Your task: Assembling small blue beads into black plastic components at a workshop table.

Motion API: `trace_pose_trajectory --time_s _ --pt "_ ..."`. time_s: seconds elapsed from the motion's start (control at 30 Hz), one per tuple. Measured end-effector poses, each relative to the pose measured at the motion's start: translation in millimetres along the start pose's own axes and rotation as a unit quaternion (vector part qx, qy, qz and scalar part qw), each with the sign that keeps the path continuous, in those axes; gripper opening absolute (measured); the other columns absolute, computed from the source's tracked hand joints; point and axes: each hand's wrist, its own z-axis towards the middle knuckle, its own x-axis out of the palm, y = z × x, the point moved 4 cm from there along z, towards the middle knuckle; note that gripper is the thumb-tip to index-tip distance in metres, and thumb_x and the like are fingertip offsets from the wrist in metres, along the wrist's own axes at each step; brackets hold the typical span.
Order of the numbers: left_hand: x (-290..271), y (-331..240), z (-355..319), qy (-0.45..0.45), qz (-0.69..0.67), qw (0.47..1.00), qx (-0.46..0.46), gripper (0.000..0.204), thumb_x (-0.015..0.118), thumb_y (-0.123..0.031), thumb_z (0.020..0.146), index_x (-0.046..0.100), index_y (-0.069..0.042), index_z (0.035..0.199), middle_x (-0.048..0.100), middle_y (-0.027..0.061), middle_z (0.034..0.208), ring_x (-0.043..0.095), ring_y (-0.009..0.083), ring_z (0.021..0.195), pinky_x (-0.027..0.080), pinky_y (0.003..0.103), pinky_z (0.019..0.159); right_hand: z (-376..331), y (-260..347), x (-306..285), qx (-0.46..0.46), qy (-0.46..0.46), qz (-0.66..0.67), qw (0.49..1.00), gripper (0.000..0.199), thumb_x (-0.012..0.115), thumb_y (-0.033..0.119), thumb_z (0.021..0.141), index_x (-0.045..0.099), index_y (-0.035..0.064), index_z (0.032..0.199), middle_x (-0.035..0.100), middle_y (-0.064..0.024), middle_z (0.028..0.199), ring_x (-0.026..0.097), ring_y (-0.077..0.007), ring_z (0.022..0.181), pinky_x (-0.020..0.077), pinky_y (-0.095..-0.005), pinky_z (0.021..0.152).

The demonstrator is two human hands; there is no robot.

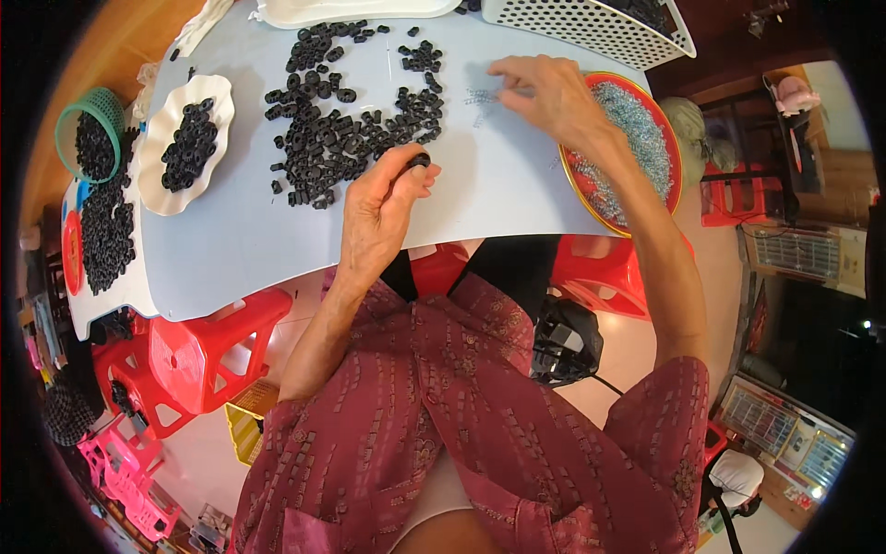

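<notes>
My left hand (377,208) is closed, with a small round black plastic part (419,161) pinched between thumb and fingertips. It hovers at the near right edge of a loose pile of small black plastic parts (328,148). To the right, my right hand (554,97) reaches over the table, thumb and forefinger apart. Beside its fingertips lie a few small silvery pieces that look like metal springs (479,96). Many more such springs (629,129) fill a round red tray (670,129) with a gold rim, under my right forearm.
On the pale table (249,245), a white wavy-edged dish (152,185) holds black parts. Further left are a tipped green basket (118,138) and another black heap (108,235). A white perforated basket (591,35) stands far right. Red stools (198,355) sit below the table edge.
</notes>
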Motion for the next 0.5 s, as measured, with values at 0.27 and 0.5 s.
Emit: trace_pose_trajectory --time_s 0.27,0.5 --pt "-3 4 -2 -0.004 0.003 1.0 0.002 0.022 0.052 -0.012 0.094 0.057 0.003 0.109 0.068 0.0125 0.093 0.063 0.0141 0.083 0.051 0.027 0.074 -56 54 -30 -0.075 0.025 -0.208 0.975 0.023 0.07 0.009 0.063 0.065 0.003 0.085 0.053 -0.0099 0.113 0.043 -0.0287 0.116 0.0347 -0.0445 0.091" --pt "-3 3 -1 -0.001 0.005 1.0 0.006 0.022 0.052 -0.013 0.094 0.058 0.003 0.109 0.068 0.0118 0.092 0.062 0.0135 0.081 0.05 0.027 0.073 -77 44 -16 -0.058 -0.002 -0.249 0.967 0.02 0.066 0.002 0.063 0.064 0.0007 0.084 0.053 -0.0109 0.117 0.041 -0.0314 0.12 0.0333 -0.0473 0.094"
